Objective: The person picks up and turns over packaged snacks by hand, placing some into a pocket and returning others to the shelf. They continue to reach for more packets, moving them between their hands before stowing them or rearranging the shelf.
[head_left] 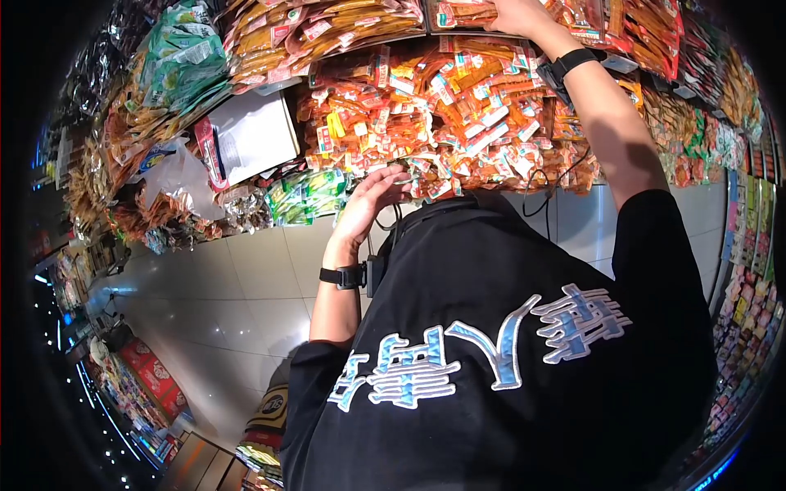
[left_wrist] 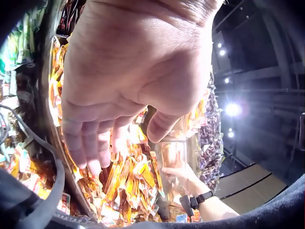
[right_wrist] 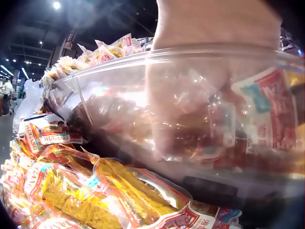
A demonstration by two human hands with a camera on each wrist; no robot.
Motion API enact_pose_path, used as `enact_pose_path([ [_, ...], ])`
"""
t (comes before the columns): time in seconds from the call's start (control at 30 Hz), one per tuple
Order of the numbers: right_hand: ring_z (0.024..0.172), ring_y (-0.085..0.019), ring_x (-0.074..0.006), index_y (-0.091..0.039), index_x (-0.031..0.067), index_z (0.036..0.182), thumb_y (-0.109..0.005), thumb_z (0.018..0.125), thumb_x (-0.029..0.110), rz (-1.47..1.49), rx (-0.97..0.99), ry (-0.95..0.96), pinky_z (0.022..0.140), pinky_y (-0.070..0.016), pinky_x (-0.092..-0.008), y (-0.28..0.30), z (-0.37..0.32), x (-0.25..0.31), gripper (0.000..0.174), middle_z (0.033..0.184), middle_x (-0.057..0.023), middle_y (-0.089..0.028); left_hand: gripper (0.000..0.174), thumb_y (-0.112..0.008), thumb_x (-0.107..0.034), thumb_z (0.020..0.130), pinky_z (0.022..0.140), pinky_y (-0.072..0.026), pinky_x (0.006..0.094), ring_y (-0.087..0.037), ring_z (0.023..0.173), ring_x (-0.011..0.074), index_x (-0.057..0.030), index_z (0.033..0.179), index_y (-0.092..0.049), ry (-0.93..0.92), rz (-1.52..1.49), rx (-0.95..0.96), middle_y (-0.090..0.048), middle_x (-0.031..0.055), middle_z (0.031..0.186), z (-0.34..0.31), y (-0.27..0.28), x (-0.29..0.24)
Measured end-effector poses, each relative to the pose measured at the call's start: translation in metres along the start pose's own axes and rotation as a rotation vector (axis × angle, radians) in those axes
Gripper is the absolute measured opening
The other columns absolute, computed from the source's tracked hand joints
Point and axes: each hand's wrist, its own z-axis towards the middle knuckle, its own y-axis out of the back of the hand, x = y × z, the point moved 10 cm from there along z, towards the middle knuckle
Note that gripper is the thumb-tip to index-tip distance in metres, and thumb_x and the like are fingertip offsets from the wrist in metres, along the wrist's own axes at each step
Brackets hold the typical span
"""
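Note:
My right hand [head_left: 528,18] reaches into the upper bin at the top of the head view, among packaged snack sticks [head_left: 465,14]. In the right wrist view this hand [right_wrist: 186,105] shows behind a clear plastic panel [right_wrist: 114,90], its fingers down among blurred packets; I cannot tell whether they grip one. My left hand [head_left: 370,200] is at the near edge of the lower bin, beside heaped orange-and-red snack packets [head_left: 483,119]. Seen from the left wrist, this hand [left_wrist: 138,71] has loosely bent fingers, thumb apart, and holds nothing.
Green packets [head_left: 307,196] and a white board [head_left: 255,137] lie left of the left hand. Teal bags [head_left: 184,57] and a thin plastic bag [head_left: 182,184] are farther left. A black cable [head_left: 536,196] loops before the bin. Cartons [head_left: 196,462] stand on the tiled floor.

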Motion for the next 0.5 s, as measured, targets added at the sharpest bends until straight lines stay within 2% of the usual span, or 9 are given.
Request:
enact_pose_path([
  [0.1, 0.088, -0.064, -0.0423, -0.067, 0.0004, 0.105, -0.073, 0.067, 0.012, -0.107, -0.002, -0.043, 0.078, -0.0525, -0.0491, -0.015, 0.002, -0.016, 0.040, 0.094, -0.0253, -0.067, 0.041, -0.051, -0.026, 0.102, 0.103, -0.0468, 0.0382, -0.061, 0.120, 0.0245, -0.0019, 0.134, -0.053, 0.008, 0.029, 0.001, -0.061, 0.0141, 0.133, 0.000, -0.002, -0.004],
  [0.2, 0.093, -0.064, -0.0413, -0.066, 0.0002, 0.112, -0.068, 0.069, 0.008, 0.002, 0.054, -0.092, 0.083, -0.0520, -0.0485, -0.018, 0.005, -0.018, 0.043, 0.100, -0.0264, -0.067, 0.040, -0.051, -0.026, 0.102, 0.103, -0.0469, 0.0378, -0.062, 0.119, 0.0241, -0.0018, 0.133, -0.053, 0.008, 0.026, -0.004, -0.061, 0.0141, 0.132, 0.002, -0.002, -0.006],
  [0.3, 0.103, -0.063, -0.0405, -0.064, 0.0027, 0.122, -0.064, 0.071, 0.004, 0.285, -0.176, 0.095, 0.091, -0.0497, -0.0471, 0.044, -0.002, 0.031, 0.051, 0.109, -0.0279, -0.066, 0.040, -0.052, -0.026, 0.101, 0.102, -0.0470, 0.0373, -0.062, 0.117, 0.0234, -0.0019, 0.133, -0.052, 0.008, 0.028, 0.005, -0.062, 0.0130, 0.130, 0.004, -0.003, -0.006],
  [0.4, 0.116, -0.060, -0.0351, -0.060, 0.0063, 0.131, -0.063, 0.071, 0.002, 0.364, -0.267, 0.078, 0.101, -0.0449, -0.0429, 0.062, -0.005, 0.033, 0.060, 0.120, -0.0291, -0.062, 0.039, -0.052, -0.025, 0.102, 0.101, -0.0473, 0.0373, -0.063, 0.116, 0.0232, -0.0017, 0.133, -0.052, 0.003, 0.053, 0.009, -0.063, 0.0134, 0.129, 0.008, -0.003, -0.003],
  [0.43, 0.115, -0.053, -0.0376, -0.054, 0.0013, 0.128, -0.078, 0.074, 0.015, -0.033, -0.199, 0.146, 0.097, -0.0457, -0.0440, 0.008, 0.002, -0.012, 0.061, 0.118, -0.0167, -0.058, 0.039, -0.051, -0.025, 0.102, 0.102, -0.0470, 0.0375, -0.062, 0.116, 0.0241, -0.0013, 0.133, -0.052, 0.014, 0.070, 0.006, -0.063, 0.0142, 0.129, 0.008, -0.003, -0.002],
  [0.47, 0.112, -0.052, -0.0379, -0.056, -0.0003, 0.119, -0.073, 0.073, 0.003, 0.036, -0.312, 0.119, 0.093, -0.0461, -0.0436, 0.040, -0.005, 0.012, 0.049, 0.113, -0.0156, -0.058, 0.040, -0.051, -0.024, 0.102, 0.102, -0.0477, 0.0393, -0.062, 0.116, 0.0251, -0.0002, 0.133, -0.052, -0.015, 0.074, 0.062, -0.063, 0.0148, 0.127, 0.010, -0.010, -0.003],
  [0.5, 0.110, -0.053, -0.0374, -0.057, 0.0004, 0.116, -0.071, 0.072, -0.001, 0.045, -0.370, 0.113, 0.093, -0.0467, -0.0437, 0.053, -0.009, 0.021, 0.047, 0.111, -0.0149, -0.058, 0.040, -0.051, -0.024, 0.102, 0.102, -0.0482, 0.0403, -0.062, 0.115, 0.0253, 0.0004, 0.133, -0.051, -0.009, 0.087, 0.054, -0.063, 0.0148, 0.127, 0.011, -0.010, -0.001],
])
